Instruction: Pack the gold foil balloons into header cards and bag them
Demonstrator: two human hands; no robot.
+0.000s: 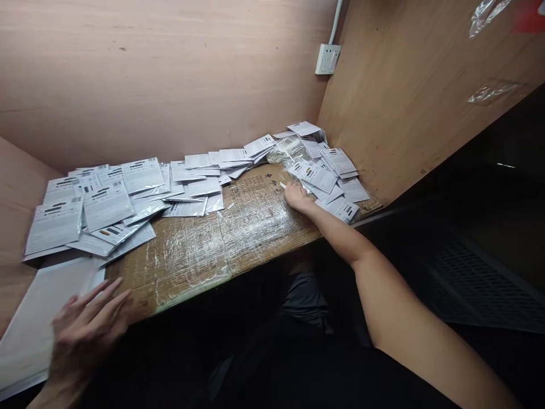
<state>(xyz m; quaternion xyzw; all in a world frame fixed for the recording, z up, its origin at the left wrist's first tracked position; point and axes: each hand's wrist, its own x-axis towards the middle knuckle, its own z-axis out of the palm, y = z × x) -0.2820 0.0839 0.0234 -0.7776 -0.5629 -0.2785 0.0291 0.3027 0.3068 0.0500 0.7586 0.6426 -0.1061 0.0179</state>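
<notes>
The right hand (pixel 296 196) was laid against the heap of white packets (pixel 326 179) by the side wall, its grip not really made out, and the left hand (pixel 85 329) was held spread over a big white sheet (pixel 29 329), so those slick packets could easily be nudged off the taped desk (pixel 204 250) edge.

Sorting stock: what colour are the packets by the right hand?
White with black print; the packets by the right hand show best in the head view.
</notes>
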